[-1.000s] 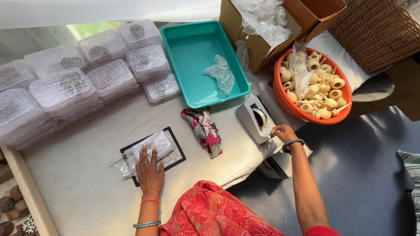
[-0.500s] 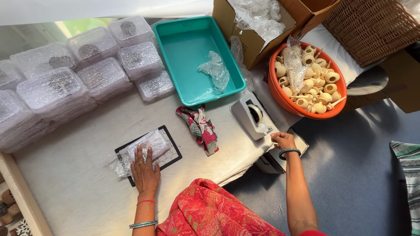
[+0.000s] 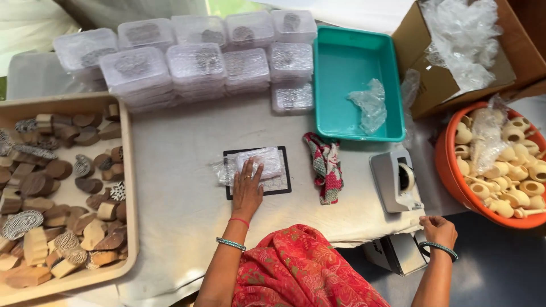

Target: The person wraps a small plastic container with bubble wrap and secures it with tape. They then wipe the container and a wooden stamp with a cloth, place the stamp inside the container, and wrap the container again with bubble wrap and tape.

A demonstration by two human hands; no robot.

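White cloth-covered counter (image 3: 182, 227), packing looks midway: stacks of lidded clear plastic boxes (image 3: 199, 62) sit filled at the back. Left hand (image 3: 247, 190) presses flat, fingers spread, on a plastic-wrapped block (image 3: 260, 162) on the black square mat (image 3: 284, 185). Right hand (image 3: 438, 230) is curled at the counter edge by the grey tape dispenser (image 3: 395, 182); can't tell if it's pinching tape.

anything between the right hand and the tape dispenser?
Nothing visible. The right hand sits at the table's front edge, just below and to the right of the grey tape dispenser, with only bare cloth between them. The folded patterned cloth lies to the dispenser's left, out of the way. The left hand presses a plastic-wrapped packet.
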